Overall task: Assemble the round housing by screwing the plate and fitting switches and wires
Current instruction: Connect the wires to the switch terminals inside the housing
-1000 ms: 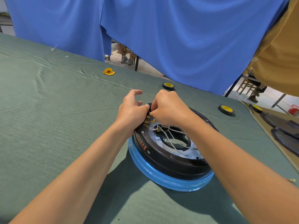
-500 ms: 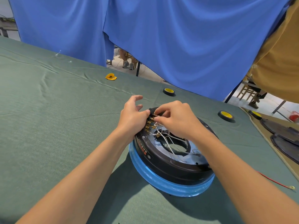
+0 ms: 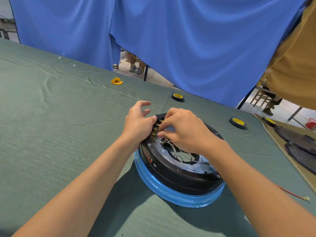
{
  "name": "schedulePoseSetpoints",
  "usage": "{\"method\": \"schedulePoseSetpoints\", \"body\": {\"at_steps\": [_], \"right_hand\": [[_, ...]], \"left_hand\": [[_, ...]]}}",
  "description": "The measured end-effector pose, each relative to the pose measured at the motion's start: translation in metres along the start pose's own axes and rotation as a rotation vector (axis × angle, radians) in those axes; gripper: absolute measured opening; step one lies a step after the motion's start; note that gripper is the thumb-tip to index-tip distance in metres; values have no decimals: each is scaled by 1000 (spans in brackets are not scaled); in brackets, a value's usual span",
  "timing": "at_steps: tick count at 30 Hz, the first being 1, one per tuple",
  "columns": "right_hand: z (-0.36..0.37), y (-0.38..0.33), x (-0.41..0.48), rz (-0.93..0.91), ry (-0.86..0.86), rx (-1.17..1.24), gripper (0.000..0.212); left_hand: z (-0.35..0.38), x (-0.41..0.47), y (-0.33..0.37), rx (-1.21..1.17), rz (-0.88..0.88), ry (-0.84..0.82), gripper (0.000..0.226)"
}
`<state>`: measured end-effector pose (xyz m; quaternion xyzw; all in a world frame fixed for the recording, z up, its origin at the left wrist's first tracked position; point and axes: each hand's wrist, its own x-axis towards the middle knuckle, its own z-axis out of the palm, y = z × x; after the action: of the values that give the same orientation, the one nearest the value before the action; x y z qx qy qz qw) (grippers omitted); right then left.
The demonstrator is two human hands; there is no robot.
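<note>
Housing (image 3: 171,171), black, round, sits on blue ring (image 3: 171,196) on green counter (image 3: 59,134), mid-frame. Left hand (image 3: 136,124) braces far-left rim: thumb pressed on it, other fingers loosely spread in air. Right hand (image 3: 184,129) over rim, fingertips pinching white wires (image 3: 177,151) at row of brass terminals (image 3: 154,132). Wires loop across central opening. Red wire (image 3: 290,193) lies on counter at right.

My desk (image 3: 51,125) wears wrinkled green cloth. On it sits the round housing (image 3: 179,182) before me, a yellow scrap (image 3: 116,81) far left, a tape roll (image 3: 177,97) behind the housing, and a red wire (image 3: 290,193) at right.
</note>
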<state>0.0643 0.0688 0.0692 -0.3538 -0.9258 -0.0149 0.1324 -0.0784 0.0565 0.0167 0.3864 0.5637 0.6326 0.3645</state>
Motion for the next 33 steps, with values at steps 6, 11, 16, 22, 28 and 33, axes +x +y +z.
{"method": "schedulePoseSetpoints", "body": {"at_steps": [6, 11, 16, 22, 28, 33], "right_hand": [[-5, 12, 4, 54, -63, 321, 6], [-7, 18, 1, 54, -133, 406, 8], [-1, 18, -8, 125, -63, 325, 23], [9, 13, -15, 382, -77, 455, 15], [1, 12, -9, 540, -94, 627, 14], [-14, 16, 0, 449, -232, 481, 16]], "left_hand": [[0, -1, 1, 5, 2, 2, 43], [0, -2, 1, -1, -1, 5, 42], [1, -2, 2, 5, -3, 8, 42], [1, -3, 4, 22, -4, 16, 42], [-1, -6, 5, 54, 1, 18, 44], [-1, -8, 7, 53, 0, 19, 43]]}}
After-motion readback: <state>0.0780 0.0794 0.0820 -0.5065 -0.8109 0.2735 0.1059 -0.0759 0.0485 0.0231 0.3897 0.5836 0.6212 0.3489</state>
